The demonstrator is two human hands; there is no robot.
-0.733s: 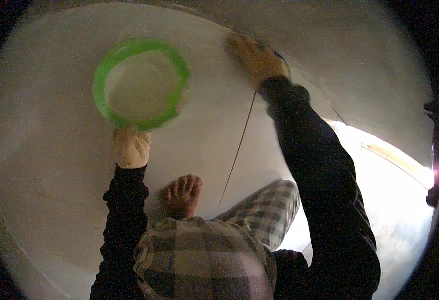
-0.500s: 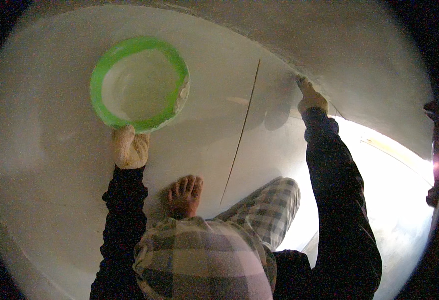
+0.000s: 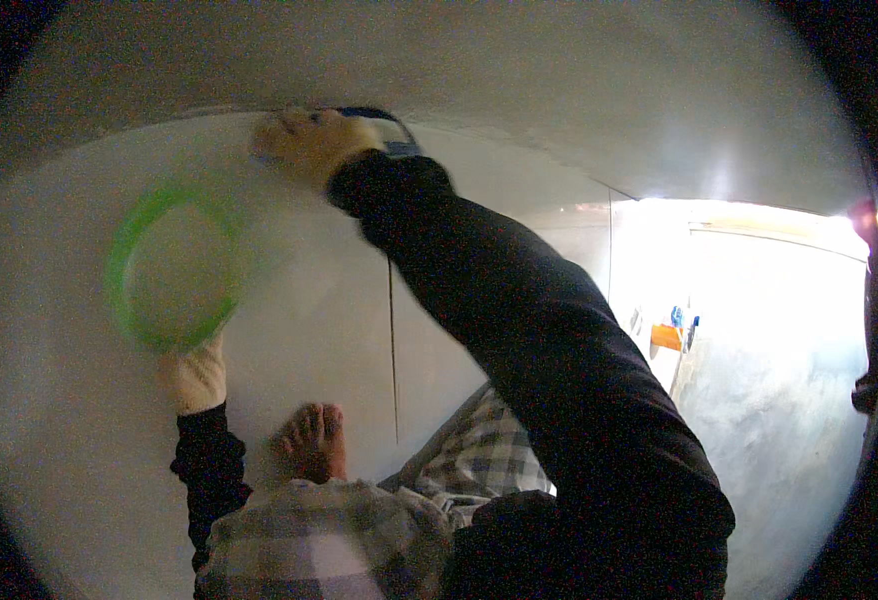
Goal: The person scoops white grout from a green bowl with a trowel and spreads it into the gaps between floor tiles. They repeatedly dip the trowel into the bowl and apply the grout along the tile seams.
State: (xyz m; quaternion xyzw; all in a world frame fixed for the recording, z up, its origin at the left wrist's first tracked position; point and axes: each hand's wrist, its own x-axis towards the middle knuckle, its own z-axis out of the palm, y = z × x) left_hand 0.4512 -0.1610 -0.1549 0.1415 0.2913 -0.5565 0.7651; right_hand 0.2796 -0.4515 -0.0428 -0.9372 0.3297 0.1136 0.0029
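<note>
Green bands the rim of a round bowl [image 3: 122,270] at the left of the head view, its inside pale and too blurred to tell how full it is. It sits over the off-white floor [image 3: 289,345], apart from the grey wall [image 3: 459,60]. The left hand [image 3: 199,375] holds the bowl at its near edge; the rim hides the fingertips, so I cannot tell how far the fingers wrap underneath. The right hand [image 3: 311,150] reaches across to the seam where floor meets wall, above and to the right of the bowl and apart from it. Its fingers look curled, and a dark blue object [image 3: 400,148] shows just behind the wrist; blur hides whether the hand grips it.

A thin dark joint line [image 3: 393,350] runs down the floor below the right forearm. One bare foot [image 3: 314,440] rests near the bowl, in front of checked trousers [image 3: 329,530]. Far right, in strong light, lies a small orange item [image 3: 666,336] with blue bits beside it.

The step in hand seems to be a pass along that seam, with the bowl kept within reach. Going on calls for steady contact by the right hand and a level bowl in the left, clear of the right forearm.
</note>
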